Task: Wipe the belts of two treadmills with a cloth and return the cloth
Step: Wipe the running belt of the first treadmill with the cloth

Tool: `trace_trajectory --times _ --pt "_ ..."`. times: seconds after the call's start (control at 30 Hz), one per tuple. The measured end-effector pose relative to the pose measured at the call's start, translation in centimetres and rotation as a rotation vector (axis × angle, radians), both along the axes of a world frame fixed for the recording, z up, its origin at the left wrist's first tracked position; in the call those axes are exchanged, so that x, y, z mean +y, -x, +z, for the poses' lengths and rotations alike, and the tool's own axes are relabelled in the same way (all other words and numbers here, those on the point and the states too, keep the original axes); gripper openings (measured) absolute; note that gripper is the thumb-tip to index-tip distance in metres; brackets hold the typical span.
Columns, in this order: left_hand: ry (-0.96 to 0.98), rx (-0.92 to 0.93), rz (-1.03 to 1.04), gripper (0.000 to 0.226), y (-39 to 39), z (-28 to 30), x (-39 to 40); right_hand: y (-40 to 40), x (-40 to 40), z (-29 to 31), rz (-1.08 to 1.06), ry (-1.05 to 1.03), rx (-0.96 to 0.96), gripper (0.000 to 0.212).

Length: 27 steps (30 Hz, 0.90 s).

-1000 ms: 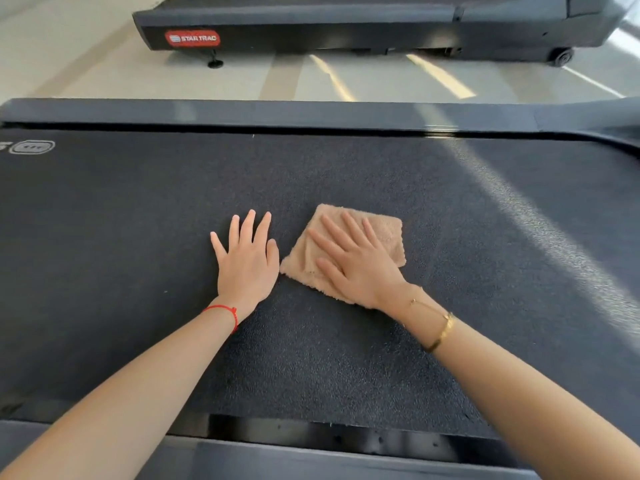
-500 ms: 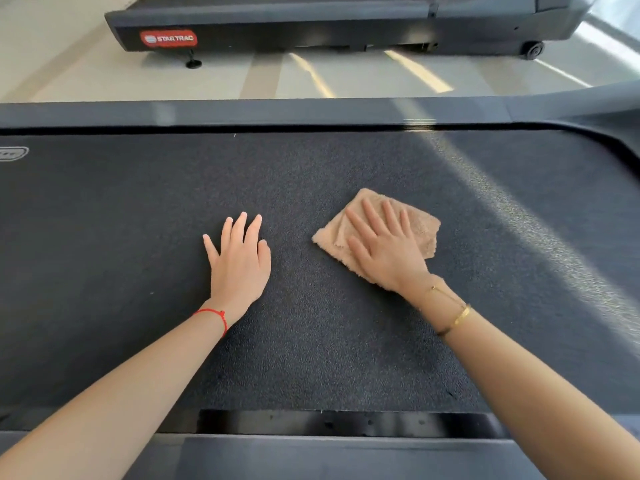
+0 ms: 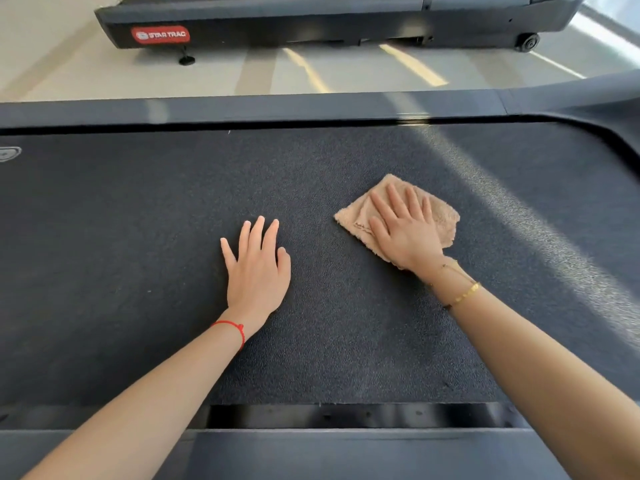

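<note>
The dark textured belt of the near treadmill fills most of the view. A tan fluffy cloth lies flat on it, right of centre. My right hand presses down on the cloth with the palm flat and the fingers spread, covering its middle. To the left, my left hand rests flat on the bare belt with fingers apart and holds nothing. A second treadmill with a red Star Trac label stands across the floor at the top.
Grey side rails run along the belt's far edge and near edge. A strip of pale floor separates the two treadmills. A band of sunlight crosses the belt on the right.
My right hand has slid the cloth to the right across the belt, away from my left hand. The left hand has stayed flat in place.
</note>
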State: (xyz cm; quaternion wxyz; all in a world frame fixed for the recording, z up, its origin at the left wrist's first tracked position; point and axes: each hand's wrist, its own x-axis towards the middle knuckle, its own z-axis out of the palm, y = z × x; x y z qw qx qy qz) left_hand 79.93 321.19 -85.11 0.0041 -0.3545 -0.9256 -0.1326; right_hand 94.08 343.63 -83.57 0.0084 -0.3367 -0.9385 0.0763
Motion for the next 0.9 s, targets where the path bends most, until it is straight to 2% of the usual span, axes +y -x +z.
trace_trajectory --times 0.13,0.27,0.33,0.4,0.5,0.6,0.67,0.83,0.9 --pt "-0.012 0.006 0.004 0.055 0.0 0.0 0.0 -0.7 -3.3 0.1 0.134 0.000 -0.004 0.059" --pt "-0.008 0.012 0.000 0.055 -0.2 0.2 0.0 -5.4 -8.1 0.4 0.335 0.002 -0.008 0.057" --pt "-0.003 0.015 -0.005 0.054 -0.5 0.3 0.1 -8.2 -9.4 0.5 0.365 0.005 -0.001 0.056" --pt "-0.001 0.027 -0.034 0.054 -1.3 0.5 0.5 -10.6 -9.3 0.5 0.323 0.010 -0.007 0.057" --pt "-0.009 0.029 -0.114 0.055 -3.1 1.0 1.6 -12.7 -7.2 0.6 0.144 0.003 -0.025 0.058" --pt "-0.009 0.017 -0.197 0.055 -4.2 1.3 3.2 -12.3 -3.4 1.1 -0.100 0.030 -0.033 0.058" --pt "-0.011 0.005 -0.238 0.055 -4.6 1.4 4.2 -11.6 -2.5 1.5 -0.166 0.046 -0.062 0.057" --pt "-0.045 -0.045 -0.290 0.055 -5.0 1.8 6.0 -12.5 -8.4 0.9 0.176 0.026 -0.100 0.058" --pt "-0.047 -0.063 -0.309 0.055 -5.3 2.2 6.5 -13.7 -10.4 0.8 0.230 0.033 -0.101 0.058"
